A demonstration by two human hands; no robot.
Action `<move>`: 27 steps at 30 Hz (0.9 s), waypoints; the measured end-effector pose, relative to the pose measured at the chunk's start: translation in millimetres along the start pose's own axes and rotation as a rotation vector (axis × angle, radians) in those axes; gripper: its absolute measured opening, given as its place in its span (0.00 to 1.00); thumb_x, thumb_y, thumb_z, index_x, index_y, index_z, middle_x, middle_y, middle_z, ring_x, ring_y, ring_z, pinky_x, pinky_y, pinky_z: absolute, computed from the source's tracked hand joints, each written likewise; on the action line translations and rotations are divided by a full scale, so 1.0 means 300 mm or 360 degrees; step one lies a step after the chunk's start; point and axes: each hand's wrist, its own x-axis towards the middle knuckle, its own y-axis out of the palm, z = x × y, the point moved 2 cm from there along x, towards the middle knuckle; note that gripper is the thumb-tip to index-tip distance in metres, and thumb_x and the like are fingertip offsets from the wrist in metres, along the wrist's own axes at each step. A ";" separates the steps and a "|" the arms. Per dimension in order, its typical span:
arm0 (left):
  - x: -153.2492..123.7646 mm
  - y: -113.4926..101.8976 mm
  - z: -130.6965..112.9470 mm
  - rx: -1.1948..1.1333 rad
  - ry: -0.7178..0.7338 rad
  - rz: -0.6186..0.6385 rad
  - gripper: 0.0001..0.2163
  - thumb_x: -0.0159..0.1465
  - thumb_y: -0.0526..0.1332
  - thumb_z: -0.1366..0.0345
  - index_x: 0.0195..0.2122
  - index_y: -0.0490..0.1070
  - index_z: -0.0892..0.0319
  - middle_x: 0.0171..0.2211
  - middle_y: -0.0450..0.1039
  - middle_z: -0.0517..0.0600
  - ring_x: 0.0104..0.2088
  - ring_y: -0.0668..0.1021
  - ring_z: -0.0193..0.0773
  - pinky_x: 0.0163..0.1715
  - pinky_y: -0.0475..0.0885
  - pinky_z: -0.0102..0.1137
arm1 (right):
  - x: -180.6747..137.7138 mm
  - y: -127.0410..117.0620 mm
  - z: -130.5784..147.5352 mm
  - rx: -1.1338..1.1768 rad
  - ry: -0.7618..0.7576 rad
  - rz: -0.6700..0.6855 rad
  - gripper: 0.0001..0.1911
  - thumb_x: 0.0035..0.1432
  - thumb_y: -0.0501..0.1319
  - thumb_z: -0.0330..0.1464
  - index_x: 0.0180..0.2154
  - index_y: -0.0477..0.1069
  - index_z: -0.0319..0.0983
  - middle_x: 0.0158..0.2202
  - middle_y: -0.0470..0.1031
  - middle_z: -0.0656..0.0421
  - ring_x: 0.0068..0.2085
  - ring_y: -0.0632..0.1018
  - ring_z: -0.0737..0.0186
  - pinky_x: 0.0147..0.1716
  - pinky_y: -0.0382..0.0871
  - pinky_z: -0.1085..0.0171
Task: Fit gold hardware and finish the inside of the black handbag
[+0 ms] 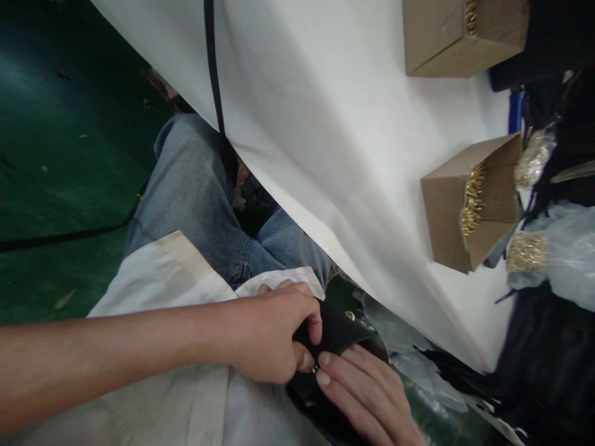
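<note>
My left hand (274, 334) reaches in from the left over my lap, its fingers curled and pinching a black leather piece (337, 337). My right hand (367, 393) comes up from the bottom edge and holds the same black piece from below. Its fingertips press against a small metal fitting at the meeting point of both hands. A tiny gold stud shows on the top of the black piece. Most of the piece is hidden under my hands.
A table covered in white cloth (325, 124) slants across the view. On it stand two open cardboard boxes (469, 210) (460, 37) with gold metal fittings. Plastic bags (558, 254) with more gold parts and black material lie at the right. A green floor (56, 155) lies at the left.
</note>
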 end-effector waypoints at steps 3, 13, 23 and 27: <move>-0.001 -0.003 -0.016 0.0081 -0.0096 0.0050 0.15 0.54 0.73 0.66 0.42 0.78 0.51 0.49 0.75 0.51 0.48 0.78 0.51 0.48 0.74 0.40 | 0.026 -0.011 -0.002 -0.0163 -0.0261 0.0017 0.21 0.80 0.51 0.27 0.61 0.80 0.40 0.57 0.87 0.57 0.57 0.87 0.56 0.75 0.66 0.56; 0.049 0.004 -0.018 0.0191 0.0223 -0.0055 0.34 0.49 0.75 0.68 0.59 0.74 0.50 0.60 0.73 0.55 0.59 0.77 0.59 0.54 0.76 0.48 | 0.069 -0.031 0.015 -0.0114 -0.0233 -0.0158 0.15 0.78 0.58 0.26 0.54 0.82 0.40 0.49 0.89 0.58 0.51 0.88 0.60 0.66 0.78 0.62; 0.086 -0.049 -0.004 0.0074 0.0602 0.0299 0.16 0.69 0.72 0.65 0.57 0.81 0.50 0.56 0.81 0.50 0.59 0.80 0.50 0.60 0.67 0.44 | 0.013 -0.017 0.041 0.0019 0.0543 -0.0357 0.08 0.74 0.66 0.36 0.51 0.83 0.47 0.42 0.86 0.58 0.41 0.88 0.57 0.41 0.85 0.69; 0.090 -0.019 0.023 -0.0125 0.0683 0.0124 0.11 0.69 0.72 0.69 0.51 0.86 0.52 0.49 0.81 0.49 0.52 0.81 0.44 0.55 0.69 0.40 | 0.011 -0.040 0.051 -0.0055 0.0560 -0.0334 0.13 0.68 0.70 0.29 0.51 0.84 0.48 0.43 0.86 0.59 0.42 0.89 0.58 0.42 0.85 0.69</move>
